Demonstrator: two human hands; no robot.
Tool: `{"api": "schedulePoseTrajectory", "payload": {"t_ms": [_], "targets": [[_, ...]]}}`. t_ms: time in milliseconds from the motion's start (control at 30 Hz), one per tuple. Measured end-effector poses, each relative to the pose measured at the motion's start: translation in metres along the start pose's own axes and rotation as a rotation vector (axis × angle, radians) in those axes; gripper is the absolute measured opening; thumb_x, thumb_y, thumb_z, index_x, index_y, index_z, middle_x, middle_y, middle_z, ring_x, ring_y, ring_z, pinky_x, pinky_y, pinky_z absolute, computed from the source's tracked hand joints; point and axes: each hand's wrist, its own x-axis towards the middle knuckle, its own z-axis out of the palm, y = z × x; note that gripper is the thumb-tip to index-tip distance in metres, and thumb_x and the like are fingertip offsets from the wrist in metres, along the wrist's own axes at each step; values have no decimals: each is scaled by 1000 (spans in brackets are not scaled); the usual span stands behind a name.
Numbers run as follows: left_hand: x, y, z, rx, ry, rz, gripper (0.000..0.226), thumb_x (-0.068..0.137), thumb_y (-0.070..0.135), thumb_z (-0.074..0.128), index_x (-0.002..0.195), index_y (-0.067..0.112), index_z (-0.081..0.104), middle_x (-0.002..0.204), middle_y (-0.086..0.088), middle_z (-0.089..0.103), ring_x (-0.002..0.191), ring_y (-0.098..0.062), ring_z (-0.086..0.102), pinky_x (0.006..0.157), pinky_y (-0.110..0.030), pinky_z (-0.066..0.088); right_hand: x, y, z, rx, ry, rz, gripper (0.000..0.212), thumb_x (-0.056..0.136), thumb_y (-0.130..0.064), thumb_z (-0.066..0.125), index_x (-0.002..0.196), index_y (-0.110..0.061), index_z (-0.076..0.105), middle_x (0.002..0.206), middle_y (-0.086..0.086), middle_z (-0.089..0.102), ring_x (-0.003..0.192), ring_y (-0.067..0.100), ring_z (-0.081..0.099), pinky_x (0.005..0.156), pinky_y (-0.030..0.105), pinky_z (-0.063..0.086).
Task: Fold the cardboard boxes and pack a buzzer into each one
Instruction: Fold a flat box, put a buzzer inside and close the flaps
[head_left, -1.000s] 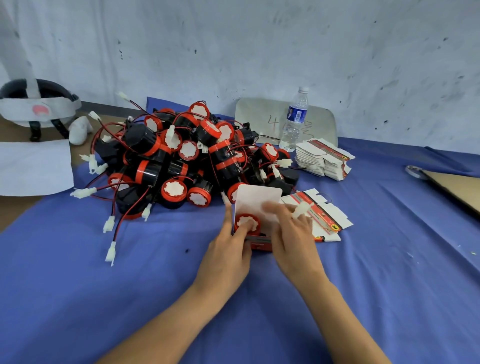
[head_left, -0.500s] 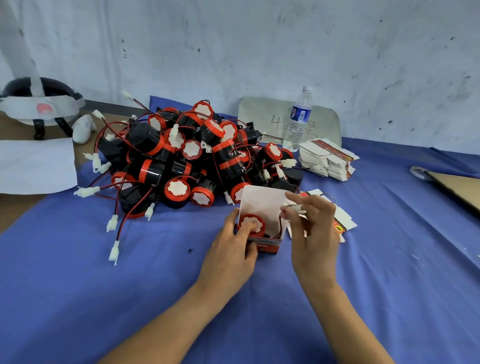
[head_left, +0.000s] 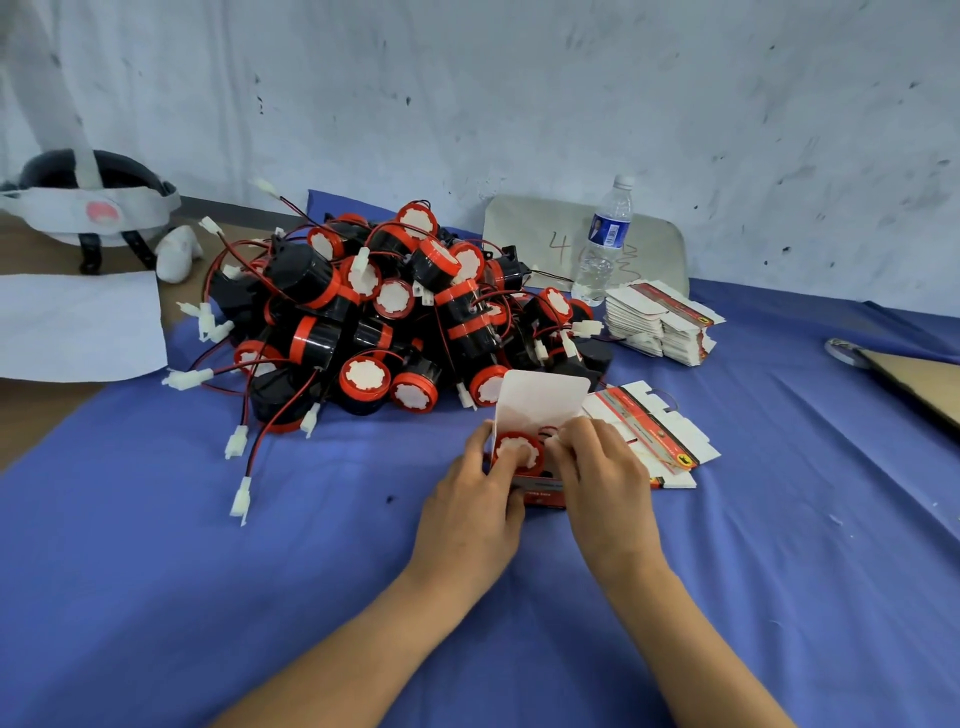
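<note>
Open box (head_left: 540, 405) sits just in front of the buzzer pile (head_left: 374, 322), buzzer (head_left: 518, 451) inside. Left hand (head_left: 472, 514) grips the box; right hand (head_left: 602, 483) pinches the white plug (head_left: 554, 441). Thin card probably crushes easily, so hold it by the side walls.

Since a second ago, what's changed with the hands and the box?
The right hand, pinching the white connector, lifted, then came back down to the mouth of the box, beside the buzzer. The left hand kept gripping the box. The buzzer pile and flat boxes stayed put.
</note>
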Motion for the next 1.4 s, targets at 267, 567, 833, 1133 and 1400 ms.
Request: {"api": "schedulePoseTrajectory", "payload": {"t_ms": [267,567,833,1133,1400], "targets": [[-3,1,6,133,23,16,45,98,28,47,141,35,36,161,-2,12,143,-22,23,110,-32,32,0,-2,-5,-121,-93,84,42,53,26,76,67,-4,50,58,11,54,55,23,41,50,29,30],[-3,3,8,144,15,14,46,99,29,46,142,36,33,162,-4,11,144,-23,24,110,-34,33,2,-8,-13,-145,-140,109,44,48,25,78,67,-4,50,58,13,53,53,26,44,49,29,30],[-5,5,8,168,-14,34,45,100,28,44,143,36,32,163,-7,6,143,-26,24,112,-35,28,3,-5,-14,-147,-224,127,44,49,30,71,66,-5,50,58,13,53,56,30,46,47,31,31],[-3,1,10,66,-2,74,48,99,20,47,143,36,36,163,-4,8,144,-25,25,113,-34,29,7,8,-10,-135,-420,118,19,75,17,62,83,0,61,75,14,62,76,33,54,57,33,37],[-1,0,12,35,14,86,54,99,15,49,146,37,34,162,-6,13,141,-25,30,111,-35,31,11,2,-5,-219,-365,266,10,91,0,55,98,-7,56,98,10,56,76,36,58,62,40,45]]}}
